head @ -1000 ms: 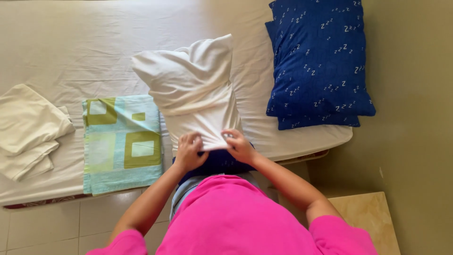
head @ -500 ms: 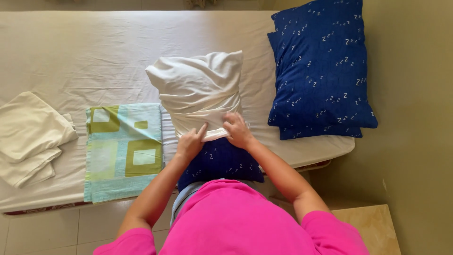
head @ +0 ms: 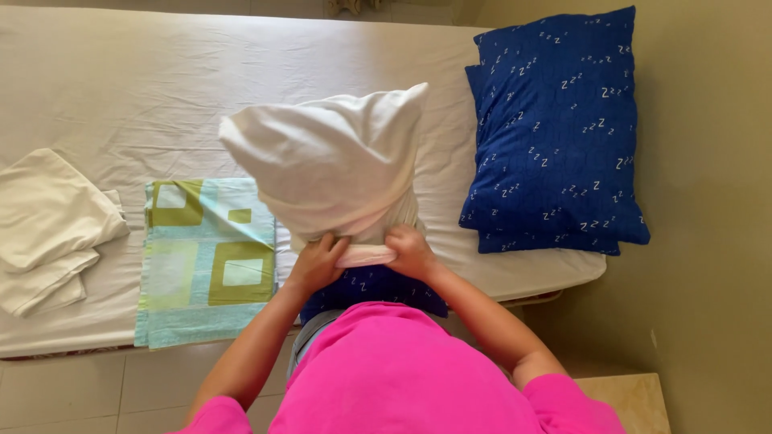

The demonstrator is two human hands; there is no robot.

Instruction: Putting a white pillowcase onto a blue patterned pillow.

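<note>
A white pillowcase (head: 338,165) stood bunched over the top of a dark blue pillow (head: 371,288), whose lower end showed below the cloth at the near edge of the bed (head: 121,88). The left hand (head: 319,261) and the right hand (head: 411,251) each clamped the rolled open hem of the pillowcase, fingers curled shut on the fabric, one at either side. Just left of it lay a folded cloth with green and pale squares (head: 207,257), and further left a folded white sheet (head: 50,225). To the right rested two stacked blue pillows with small white marks (head: 555,137).
</note>
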